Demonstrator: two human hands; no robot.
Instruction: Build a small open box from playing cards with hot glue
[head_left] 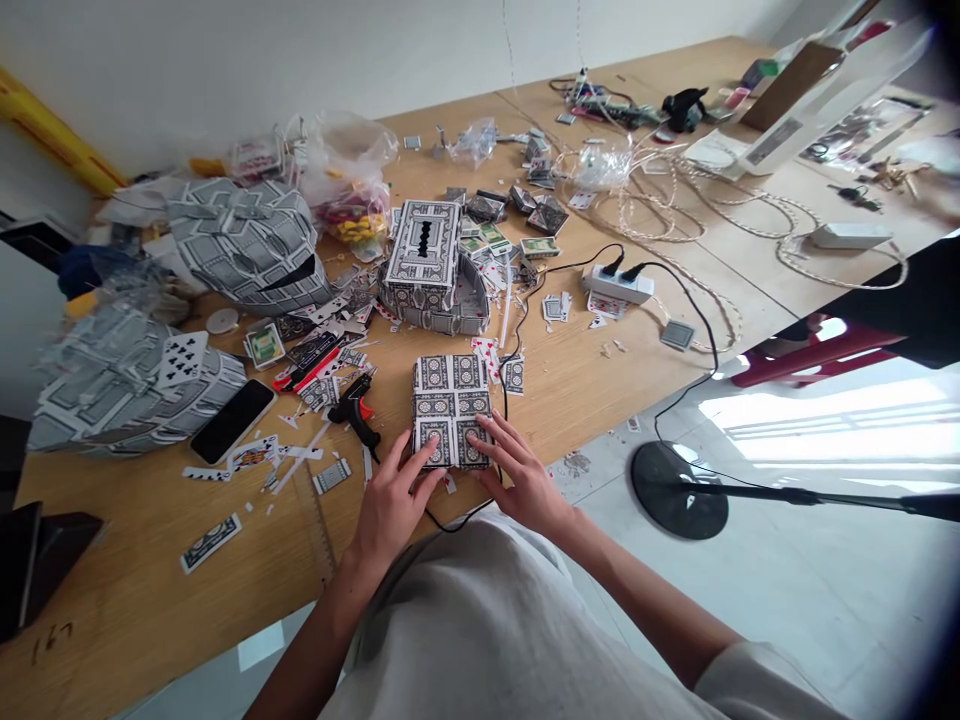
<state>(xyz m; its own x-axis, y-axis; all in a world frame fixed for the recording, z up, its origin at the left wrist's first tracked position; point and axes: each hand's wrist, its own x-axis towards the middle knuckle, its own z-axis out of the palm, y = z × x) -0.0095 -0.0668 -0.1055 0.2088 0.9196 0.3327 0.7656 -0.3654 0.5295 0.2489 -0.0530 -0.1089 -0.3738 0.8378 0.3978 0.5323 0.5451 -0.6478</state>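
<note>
Card block (451, 398) on desk (574, 385), between left fingers (417, 464) and right fingers (501, 452), both holding its near corners | black cable (452, 529) passing beneath right fingers, in the way | glue gun (351, 408) just left of left fingers | card box (422, 270) beyond both

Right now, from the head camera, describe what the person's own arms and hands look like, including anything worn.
The left hand and right hand are ungloved, with slender fingers and no ring, watch or bracelet visible. Both forearms are uncovered, without visible markings. A loose, pale greyish sleeve shows on the right arm, similar in colour to the shirt; the left sleeve is out of view.
</note>
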